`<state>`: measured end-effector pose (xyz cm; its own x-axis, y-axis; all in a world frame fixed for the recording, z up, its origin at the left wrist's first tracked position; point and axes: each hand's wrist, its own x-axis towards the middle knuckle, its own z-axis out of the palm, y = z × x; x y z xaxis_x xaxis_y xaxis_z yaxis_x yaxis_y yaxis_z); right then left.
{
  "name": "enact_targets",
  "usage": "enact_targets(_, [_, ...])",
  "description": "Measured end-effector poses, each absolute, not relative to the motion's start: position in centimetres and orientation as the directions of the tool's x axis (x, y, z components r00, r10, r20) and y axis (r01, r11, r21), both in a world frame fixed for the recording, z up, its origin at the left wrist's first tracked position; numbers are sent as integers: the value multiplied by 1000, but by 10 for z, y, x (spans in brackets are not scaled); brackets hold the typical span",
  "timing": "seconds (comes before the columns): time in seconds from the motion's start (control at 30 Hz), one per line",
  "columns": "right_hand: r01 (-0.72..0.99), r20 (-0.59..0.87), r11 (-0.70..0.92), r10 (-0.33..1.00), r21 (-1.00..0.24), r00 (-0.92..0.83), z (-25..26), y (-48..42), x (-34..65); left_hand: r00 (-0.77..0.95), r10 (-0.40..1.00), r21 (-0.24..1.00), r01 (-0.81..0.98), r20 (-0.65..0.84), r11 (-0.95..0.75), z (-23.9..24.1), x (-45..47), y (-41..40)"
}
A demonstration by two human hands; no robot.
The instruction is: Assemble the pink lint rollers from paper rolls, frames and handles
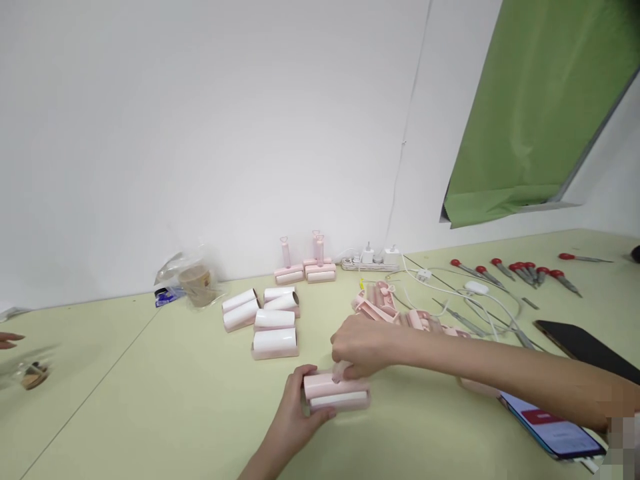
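Observation:
A pink lint roller [345, 395] with a white roll inside lies on the table in front of me. My left hand [296, 403] is closed around its left end, thumb along the near side. From above, my right hand [361, 347] grips a pale, see-through piece at the roller's top, apparently its handle, mostly hidden by the fingers. Behind my right hand lie loose pink roller parts [377, 303]. To the left sit several white rolls [275, 340] on pink bases. Lint rollers with upright handles [320, 270] stand against the wall.
A power strip [370, 263] with chargers and cables sits by the wall. Red-tipped tools [525, 272] lie at the right. Under my right forearm are a lit phone [555, 427] and a dark phone [590, 347]. A bagged cup [197, 285] and another person's hand [9, 340] are left.

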<state>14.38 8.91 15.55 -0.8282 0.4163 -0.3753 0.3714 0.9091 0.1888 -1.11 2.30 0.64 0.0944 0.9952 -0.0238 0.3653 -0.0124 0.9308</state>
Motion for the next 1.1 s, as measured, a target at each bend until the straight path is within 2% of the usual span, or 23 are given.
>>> enact_targets(0.2, [376,-511,906,421,195,-749,163,77,101,90,995,915,395,48,-80,0,-11,25])
enact_targets(0.43, [433,-628,885,436,170,-645,161,82,81,71,995,883,461,64,-89,1,-7,20])
enact_targets(0.73, [466,-654,870,450,164,-609,160,78,80,117,976,806,549,186,-220,-1,-5,9])
enact_targets(0.83, [430,-670,890,411,150,-618,157,82,85,144,977,830,517,158,-211,2,-6,9])
enact_targets(1.1, [331,-570,923,382,196,-727,157,67,91,250,968,913,394,2,-103,16,-24,22])
